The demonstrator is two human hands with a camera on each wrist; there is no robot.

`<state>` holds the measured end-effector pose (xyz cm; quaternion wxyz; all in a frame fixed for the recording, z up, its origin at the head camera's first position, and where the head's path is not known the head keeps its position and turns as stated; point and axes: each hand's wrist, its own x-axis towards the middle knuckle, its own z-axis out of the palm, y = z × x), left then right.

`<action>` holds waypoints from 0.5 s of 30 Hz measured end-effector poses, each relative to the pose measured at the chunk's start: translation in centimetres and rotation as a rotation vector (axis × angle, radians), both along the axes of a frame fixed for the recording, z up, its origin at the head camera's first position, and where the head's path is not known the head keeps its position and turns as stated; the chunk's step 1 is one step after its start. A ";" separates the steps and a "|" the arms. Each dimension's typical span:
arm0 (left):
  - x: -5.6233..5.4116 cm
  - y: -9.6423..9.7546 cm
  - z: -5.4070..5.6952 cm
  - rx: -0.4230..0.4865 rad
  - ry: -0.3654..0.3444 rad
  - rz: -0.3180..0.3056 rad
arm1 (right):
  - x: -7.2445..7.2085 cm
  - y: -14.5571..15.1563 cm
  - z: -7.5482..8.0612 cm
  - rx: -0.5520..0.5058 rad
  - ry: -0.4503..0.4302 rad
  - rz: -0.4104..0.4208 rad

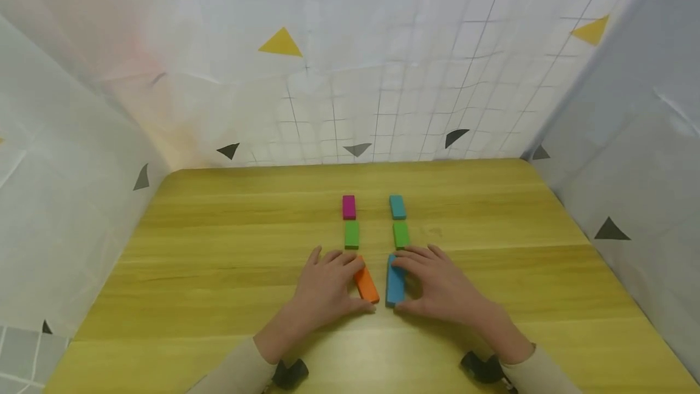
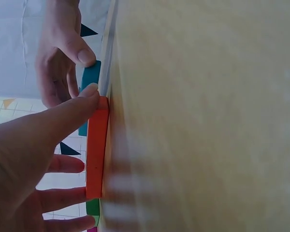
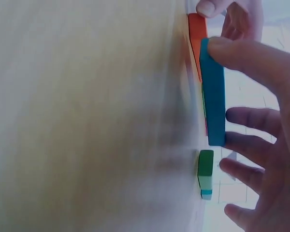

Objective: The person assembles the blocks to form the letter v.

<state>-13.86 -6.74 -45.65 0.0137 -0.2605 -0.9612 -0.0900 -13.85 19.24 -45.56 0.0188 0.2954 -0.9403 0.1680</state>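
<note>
At the near end of two columns of blocks, my left hand holds an orange block lengthwise, thumb at its near end and a fingertip at its far end. This block lies slanted, its near end turned to the right. Just right of it, my right hand holds a blue block the same way; that one stands nearly straight. A narrow gap parts the two. In the right wrist view the thumb presses the near end of the blue block. Whether either block is off the table cannot be told.
Beyond the orange block lie a green block and a magenta block. Past the blue one lie another green block and a teal block. White sheeting with triangles surrounds the wooden table at back and sides.
</note>
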 end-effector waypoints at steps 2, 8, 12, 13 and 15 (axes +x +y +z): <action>0.0 0.0 0.0 -0.001 0.003 -0.001 | 0.1 -0.3 0.0 0.008 0.019 -0.014; 0.0 -0.1 0.1 -0.008 0.010 -0.005 | 0.1 -1.0 -0.2 0.039 0.032 -0.056; 0.1 -0.1 0.1 -0.009 0.008 -0.004 | 0.2 -1.4 -0.1 0.043 0.023 -0.064; 0.1 -0.1 0.1 -0.009 0.008 -0.004 | 0.3 -1.5 -0.1 0.043 0.021 -0.065; 0.1 -0.1 0.1 -0.010 0.008 -0.003 | 0.3 -1.6 -0.1 0.048 0.019 -0.068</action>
